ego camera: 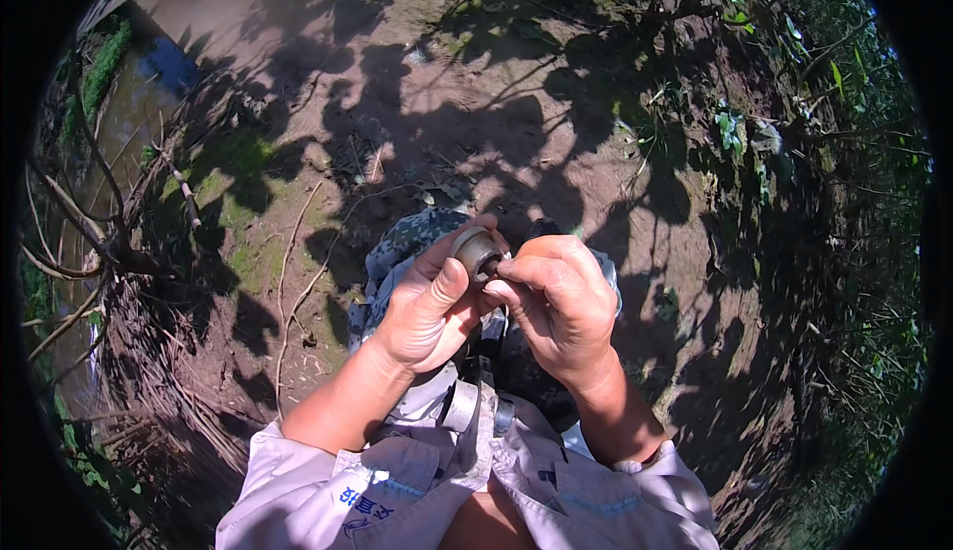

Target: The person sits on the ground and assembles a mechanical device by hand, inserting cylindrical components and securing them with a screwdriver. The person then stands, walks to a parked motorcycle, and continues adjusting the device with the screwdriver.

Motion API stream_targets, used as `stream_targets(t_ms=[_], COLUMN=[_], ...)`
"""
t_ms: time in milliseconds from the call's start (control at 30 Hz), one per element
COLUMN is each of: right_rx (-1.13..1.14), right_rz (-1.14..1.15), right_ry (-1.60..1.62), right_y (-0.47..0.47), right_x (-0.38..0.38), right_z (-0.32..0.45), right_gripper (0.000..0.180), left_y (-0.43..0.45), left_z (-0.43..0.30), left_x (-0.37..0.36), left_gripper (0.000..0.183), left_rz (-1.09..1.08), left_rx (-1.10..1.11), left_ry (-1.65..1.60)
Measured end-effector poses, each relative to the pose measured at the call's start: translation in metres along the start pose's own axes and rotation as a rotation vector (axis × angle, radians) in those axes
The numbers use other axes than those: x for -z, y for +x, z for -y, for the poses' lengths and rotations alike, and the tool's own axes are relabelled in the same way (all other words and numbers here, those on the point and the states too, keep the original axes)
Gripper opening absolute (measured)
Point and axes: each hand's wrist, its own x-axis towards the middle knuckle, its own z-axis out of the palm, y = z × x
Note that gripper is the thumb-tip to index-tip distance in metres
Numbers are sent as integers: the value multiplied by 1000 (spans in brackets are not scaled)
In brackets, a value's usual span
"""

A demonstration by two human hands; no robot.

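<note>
My left hand (pixel 428 312) cradles a small, round, hollow fitting (pixel 470 246) between thumb and fingers. It is greyish brown and dirty, with a dark opening turned to the right. At that opening, my right hand (pixel 562 304) pinches the rim with thumb and index finger. Whether a smaller piece sits between those fingertips is hidden. Both hands are close together above my lap, over camouflage-patterned trousers (pixel 424 233). A pale strap or belt (pixel 484 416) hangs below them, in front of a light shirt (pixel 417 468) that bears writing.
Bare soil (pixel 476 129) mottled with leaf shadows lies ahead. Thin dry twigs (pixel 294 282) rest to the left, near mossy ground (pixel 249 252). Bare branches (pixel 78 222) lean over muddy water (pixel 145 77) at the far left. Dense leafy plants (pixel 856 178) line the right side.
</note>
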Motion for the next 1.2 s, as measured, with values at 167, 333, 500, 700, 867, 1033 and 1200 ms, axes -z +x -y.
stream_targets(t_ms=[167, 333, 500, 700, 867, 1033, 1200], right_rx=[41, -1, 6, 6, 56, 77, 72], right_rz=[-24, -30, -25, -43, 17, 78, 148], right_ry=[34, 112, 127, 96, 60, 60, 125], right_y=[-2, -8, -10, -12, -7, -6, -6], right_x=[-5, -3, 0, 0, 1, 5, 11], right_z=[3, 1, 2, 1, 2, 0, -4], right_gripper=[24, 23, 24, 23, 25, 25, 25], left_y=[-2, -5, -6, -7, -4, -4, -2], left_z=[5, 4, 4, 3, 0, 0, 0], left_x=[8, 9, 11, 14, 10, 21, 32], left_gripper=[62, 67, 72, 76, 80, 79, 73], left_rz=[41, 30, 43, 32, -11, -20, 32], left_rx=[-31, 26, 51, 54, 37, 71, 102], left_ry=[134, 103, 135, 93, 133, 214, 211])
